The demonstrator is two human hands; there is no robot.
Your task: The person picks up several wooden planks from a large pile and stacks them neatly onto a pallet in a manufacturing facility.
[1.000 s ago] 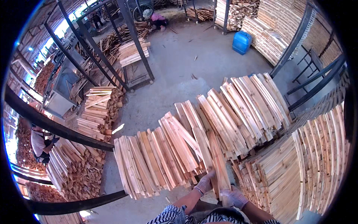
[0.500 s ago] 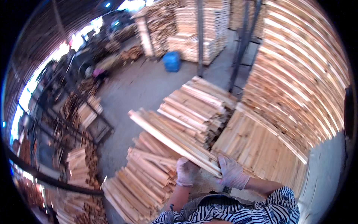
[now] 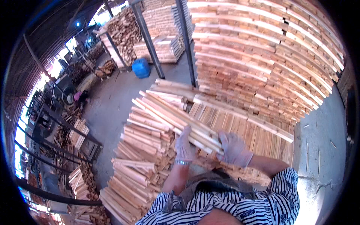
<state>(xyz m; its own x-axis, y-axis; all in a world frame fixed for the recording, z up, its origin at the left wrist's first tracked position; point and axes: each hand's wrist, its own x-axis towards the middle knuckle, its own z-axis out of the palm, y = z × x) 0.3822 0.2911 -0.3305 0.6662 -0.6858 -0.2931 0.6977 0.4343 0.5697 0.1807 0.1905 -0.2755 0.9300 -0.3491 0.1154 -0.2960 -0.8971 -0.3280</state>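
Note:
Both my gloved hands hold a bundle of long pale wooden slats (image 3: pixel 170 116), which points up and to the left. My left hand (image 3: pixel 184 145) grips it from below near its lower end. My right hand (image 3: pixel 233 147) clasps the very end of the bundle. Under the bundle lies a loose heap of similar slats (image 3: pixel 140 165) on the floor. Just beyond my hands sits a low, neat stack of slats (image 3: pixel 258 133), and behind it rises a tall stacked wall of slats (image 3: pixel 262 56).
A blue barrel (image 3: pixel 141 68) stands on the concrete floor (image 3: pixel 108 108) at the back. Two dark steel posts (image 3: pixel 147 37) rise beside more wood stacks. Metal racks and wood piles (image 3: pixel 75 131) line the left side. Bare concrete (image 3: pixel 322 150) runs along the right.
My view has swung right toward the tall stacked wall. The bundle in my hands has been lifted off the heap and carried over toward the low neat stack.

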